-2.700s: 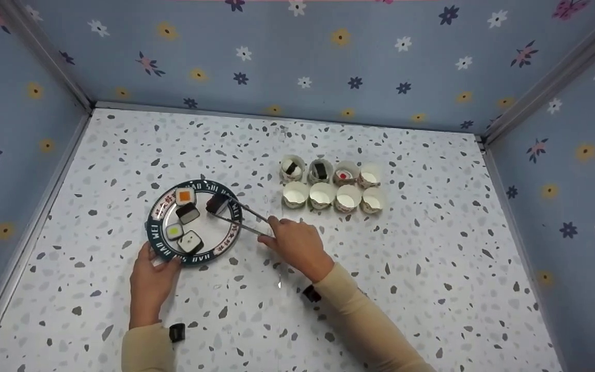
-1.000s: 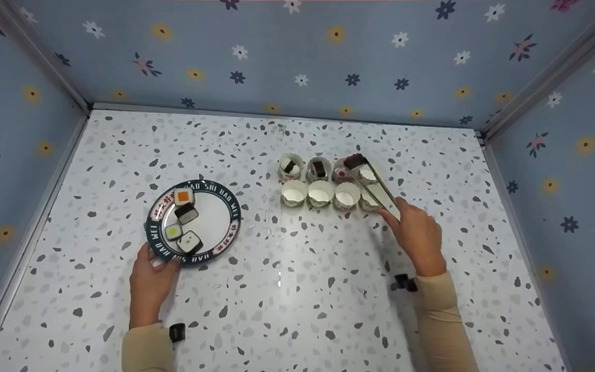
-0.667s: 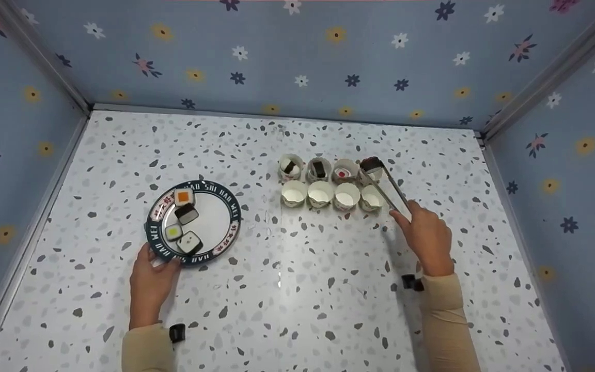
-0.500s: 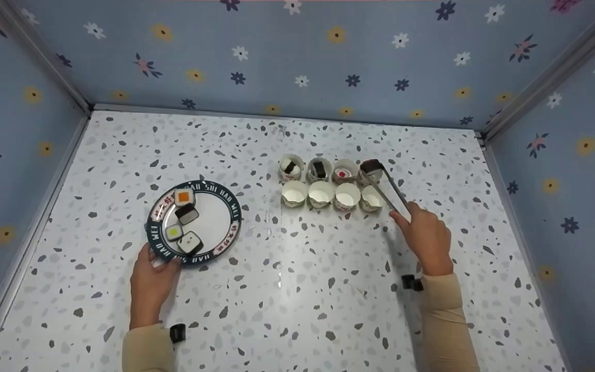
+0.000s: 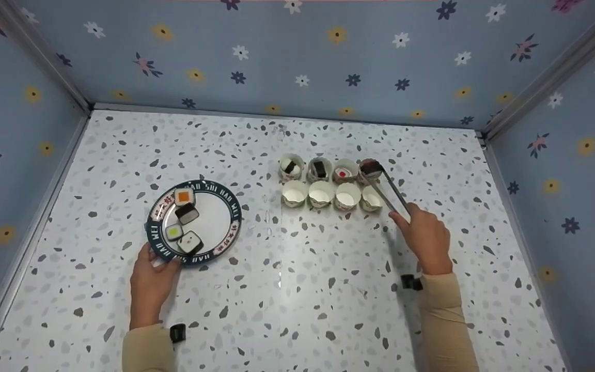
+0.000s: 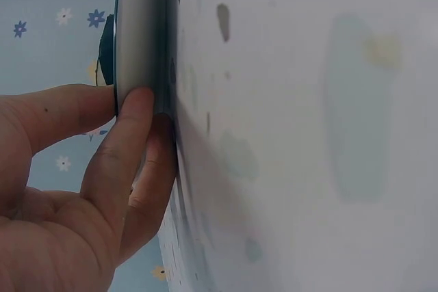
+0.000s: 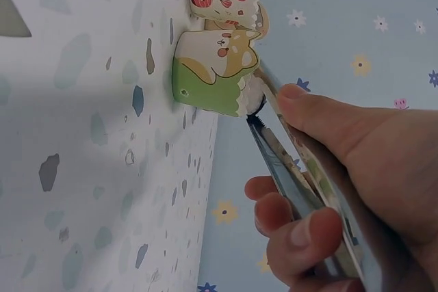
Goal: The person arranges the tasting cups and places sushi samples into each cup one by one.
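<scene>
My left hand (image 5: pixel 153 284) pinches the near-left rim of a round plate (image 5: pixel 212 219) with a dark green lettered border; in the left wrist view the thumb lies over the rim and fingers (image 6: pixel 120 158) reach beneath it. Several toy sushi pieces sit on the plate's left half, among them an orange-topped one (image 5: pixel 184 196). My right hand (image 5: pixel 424 240) grips metal tongs (image 5: pixel 395 188). Their tips reach the back-right paper cup (image 5: pixel 372 180), either side of a dark-topped sushi piece (image 5: pixel 371 167) at the cup's mouth. In the right wrist view, a dog-printed green cup (image 7: pixel 212 76) stands just beyond the tips.
Paper cups stand in two close rows. Three back cups hold pieces: a black-banded white one (image 5: pixel 291 167), a black-topped one (image 5: pixel 320 169) and a red-centred one (image 5: pixel 342 173). The front row includes a bare-bottomed cup (image 5: pixel 294 194). Flowered walls (image 5: pixel 277 57) enclose the speckled table (image 5: pixel 277 320).
My right hand has carried the dark-topped piece in the tongs from the plate rightward to the back-right cup, where it has sunk slightly into the mouth. The left hand and plate stay put.
</scene>
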`<state>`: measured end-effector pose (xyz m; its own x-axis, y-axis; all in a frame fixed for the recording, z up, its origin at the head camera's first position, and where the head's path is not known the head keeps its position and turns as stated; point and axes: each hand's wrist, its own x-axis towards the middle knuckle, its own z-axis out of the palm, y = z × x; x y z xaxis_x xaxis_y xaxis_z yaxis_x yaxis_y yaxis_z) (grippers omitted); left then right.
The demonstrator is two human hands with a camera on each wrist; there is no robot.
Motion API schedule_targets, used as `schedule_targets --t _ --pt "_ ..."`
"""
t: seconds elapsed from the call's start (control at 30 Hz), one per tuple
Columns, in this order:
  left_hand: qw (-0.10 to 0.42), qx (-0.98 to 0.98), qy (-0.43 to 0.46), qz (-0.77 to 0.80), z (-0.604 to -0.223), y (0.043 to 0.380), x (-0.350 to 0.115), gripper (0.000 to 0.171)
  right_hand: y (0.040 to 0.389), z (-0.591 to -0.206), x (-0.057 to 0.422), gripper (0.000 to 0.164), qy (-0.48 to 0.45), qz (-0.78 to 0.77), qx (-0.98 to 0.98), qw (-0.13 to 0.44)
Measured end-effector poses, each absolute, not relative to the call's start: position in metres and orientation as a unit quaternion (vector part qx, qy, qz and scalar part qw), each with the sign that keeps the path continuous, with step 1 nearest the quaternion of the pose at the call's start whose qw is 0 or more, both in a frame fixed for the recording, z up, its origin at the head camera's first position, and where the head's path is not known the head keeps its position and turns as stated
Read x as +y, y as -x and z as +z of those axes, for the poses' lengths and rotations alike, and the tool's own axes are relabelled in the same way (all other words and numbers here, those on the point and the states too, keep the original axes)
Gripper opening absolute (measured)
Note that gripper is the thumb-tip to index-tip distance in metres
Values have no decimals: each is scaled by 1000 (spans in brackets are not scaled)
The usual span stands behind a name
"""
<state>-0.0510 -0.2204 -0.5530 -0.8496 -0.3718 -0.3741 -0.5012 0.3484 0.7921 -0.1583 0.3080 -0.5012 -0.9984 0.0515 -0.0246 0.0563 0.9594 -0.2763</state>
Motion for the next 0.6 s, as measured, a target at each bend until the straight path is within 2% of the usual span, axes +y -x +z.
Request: schedule_targets --t 0.6 --pt "60 817 263 509 -553 51 -220 82 156 -498 296 48 -14 -154 988 -19"
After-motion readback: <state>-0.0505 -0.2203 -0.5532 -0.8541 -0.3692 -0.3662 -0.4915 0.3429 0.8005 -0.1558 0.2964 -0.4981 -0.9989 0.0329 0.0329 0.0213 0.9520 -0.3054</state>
